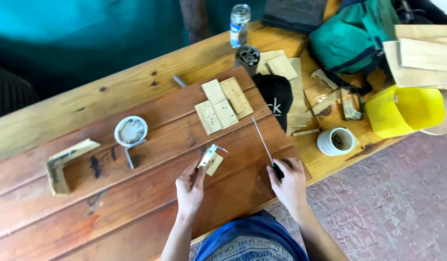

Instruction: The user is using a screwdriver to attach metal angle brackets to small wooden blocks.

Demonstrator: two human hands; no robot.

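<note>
left hand (pixel 189 186): fingers pinching a small wood piece (pixel 211 159) on the counter (pixel 136 193) | right hand (pixel 290 181): fingers wrapping around a screwdriver (pixel 266 147)

1. Soft, even daylight fills the scene; nothing is dim.
2. Shadows are short and faint, as beside the white round lidless tub (pixel 335 141) at the right.
3. The bright yellow plastic container (pixel 402 110) at the far right glows strongly, close to overexposed.
4. The long reddish-brown wooden plank board (pixel 112 193) shows a mild sheen.
5. Detail is slightly soft throughout.
6. The table edges bow outward, a wide-angle distortion strongest near the corners.
</note>
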